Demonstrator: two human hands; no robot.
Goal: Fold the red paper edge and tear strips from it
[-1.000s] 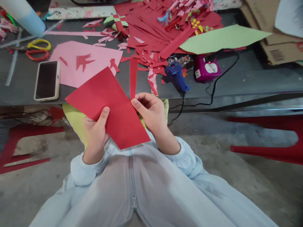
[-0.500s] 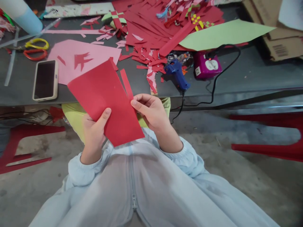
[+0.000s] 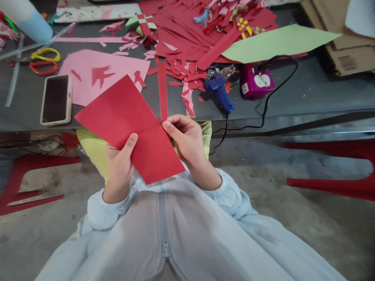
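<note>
Many scraps (image 3: 191,79), dark table (image 3: 313,89), grey floor (image 3: 260,168)

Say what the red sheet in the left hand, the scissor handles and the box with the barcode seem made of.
Red sheet: paper or thin card, matte, judging by its even color and crisp edges.
Scissor handles: probably plastic, smooth molded-looking yellow and red loops.
Box: likely cardboard, dull brown with flat panels.
</note>
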